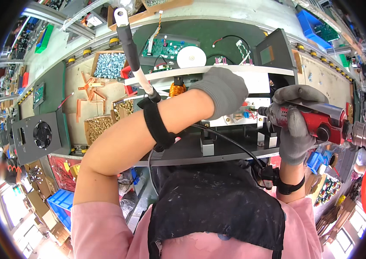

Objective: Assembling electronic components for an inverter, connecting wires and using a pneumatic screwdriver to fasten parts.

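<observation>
Head view: right hand (296, 134), grey-gloved, wraps a red power driver (314, 121), fingers closed over the top and side of its casing. Driver sits right of the open dark chassis (235, 154); long axis runs roughly left to right, dark nose aimed left, bright metal fitting (363, 135) at its rear. I note the nose just beside the small components (247, 115) on the chassis's white plate; fisheye bend and overlap keep me from saying whether it touches. Left hand (226, 90), also gloved, lies left of the nose and above it in frame, back of the glove toward me; it is nearer those components than the right palm is. I can't tell whether its fingers are spread or pinching something, as they are tucked out of sight. Left elbow bent wide, forearm slanting up across the chassis, past the copper-wound coil (177, 90); right forearm rises almost straight from the lower edge.
</observation>
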Demonstrator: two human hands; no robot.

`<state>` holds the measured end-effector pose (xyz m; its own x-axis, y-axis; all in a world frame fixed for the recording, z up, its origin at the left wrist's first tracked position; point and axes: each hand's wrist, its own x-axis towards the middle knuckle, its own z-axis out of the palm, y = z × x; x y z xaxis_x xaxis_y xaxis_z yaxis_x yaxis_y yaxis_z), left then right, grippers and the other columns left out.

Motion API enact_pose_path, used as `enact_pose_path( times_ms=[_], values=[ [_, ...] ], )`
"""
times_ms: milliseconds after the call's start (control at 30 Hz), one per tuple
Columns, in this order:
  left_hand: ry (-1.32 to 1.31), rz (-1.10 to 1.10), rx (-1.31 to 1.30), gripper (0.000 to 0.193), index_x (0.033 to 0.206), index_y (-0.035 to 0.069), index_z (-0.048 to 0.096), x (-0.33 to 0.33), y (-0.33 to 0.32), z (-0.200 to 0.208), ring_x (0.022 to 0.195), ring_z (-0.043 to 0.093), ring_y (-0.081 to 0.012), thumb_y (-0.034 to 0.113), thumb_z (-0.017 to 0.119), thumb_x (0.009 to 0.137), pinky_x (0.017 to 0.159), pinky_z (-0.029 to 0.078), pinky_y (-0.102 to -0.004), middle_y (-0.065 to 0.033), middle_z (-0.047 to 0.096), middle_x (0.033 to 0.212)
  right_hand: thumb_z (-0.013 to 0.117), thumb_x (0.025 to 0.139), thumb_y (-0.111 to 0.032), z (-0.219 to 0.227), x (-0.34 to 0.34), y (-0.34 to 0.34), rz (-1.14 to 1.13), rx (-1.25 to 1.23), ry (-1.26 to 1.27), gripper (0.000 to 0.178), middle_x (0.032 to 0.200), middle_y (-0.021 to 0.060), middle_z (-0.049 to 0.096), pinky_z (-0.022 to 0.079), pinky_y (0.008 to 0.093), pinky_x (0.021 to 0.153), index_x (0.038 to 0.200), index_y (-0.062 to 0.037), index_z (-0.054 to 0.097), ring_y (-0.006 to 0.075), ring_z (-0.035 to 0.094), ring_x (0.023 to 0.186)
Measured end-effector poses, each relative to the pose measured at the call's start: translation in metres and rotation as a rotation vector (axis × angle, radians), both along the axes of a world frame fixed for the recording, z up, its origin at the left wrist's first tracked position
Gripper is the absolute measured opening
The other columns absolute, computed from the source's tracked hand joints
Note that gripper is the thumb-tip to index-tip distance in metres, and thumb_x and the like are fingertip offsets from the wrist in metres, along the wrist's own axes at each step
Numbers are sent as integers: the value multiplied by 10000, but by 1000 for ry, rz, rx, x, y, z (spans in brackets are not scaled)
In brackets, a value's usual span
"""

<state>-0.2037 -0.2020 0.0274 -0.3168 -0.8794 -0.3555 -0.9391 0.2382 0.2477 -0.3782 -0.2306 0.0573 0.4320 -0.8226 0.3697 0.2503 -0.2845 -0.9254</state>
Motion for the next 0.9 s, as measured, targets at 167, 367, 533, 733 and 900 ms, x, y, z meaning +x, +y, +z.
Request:
enact_pose_path(
  times_ms=[167, 367, 533, 733, 900],
  values=[
    [-10, 76, -92, 155, 917, 85, 646, -17, 10, 0, 815, 647, -260, 169, 563, 818, 651, 507, -398, -90, 625, 887, 597, 752, 67, -1, 0, -3, 10, 97, -116, 338, 904, 161, 642, 534, 279, 633, 1067, -3, 498, 181, 626, 740],
    [-98, 163, -117, 217, 1030, 80, 590, -44, 23, 4, 800, 646, -239, 133, 557, 822, 613, 510, -351, -91, 604, 863, 602, 741, 98, -1, 4, -4, 17, -48, 8, 329, 895, 125, 643, 526, 266, 633, 1044, -3, 522, 152, 621, 744],
    [-24, 91, -156, 253, 1067, 106, 580, -34, 17, 1, 753, 630, -243, 178, 563, 826, 576, 482, -373, -80, 575, 882, 597, 761, 84, 1, 0, -8, 82, 104, -6, 279, 895, 99, 638, 517, 271, 703, 1017, -8, 538, 144, 619, 780],
    [-66, 180, -72, 215, 1020, 108, 622, -38, 18, 13, 878, 645, -256, 129, 572, 811, 681, 511, -356, -89, 616, 946, 607, 731, 109, 7, 2, -3, 135, -2, 109, 315, 871, 83, 626, 516, 275, 714, 1011, -9, 522, 139, 610, 798],
    [436, 428, -284, 208, 1004, 70, 600, -14, 20, 23, 780, 637, -235, 34, 513, 819, 655, 516, -383, -151, 627, 908, 637, 768, -151, 31, -6, 8, 90, -58, -36, 334, 880, 175, 603, 480, 330, 613, 1043, -13, 506, 223, 579, 708]
  ],
)
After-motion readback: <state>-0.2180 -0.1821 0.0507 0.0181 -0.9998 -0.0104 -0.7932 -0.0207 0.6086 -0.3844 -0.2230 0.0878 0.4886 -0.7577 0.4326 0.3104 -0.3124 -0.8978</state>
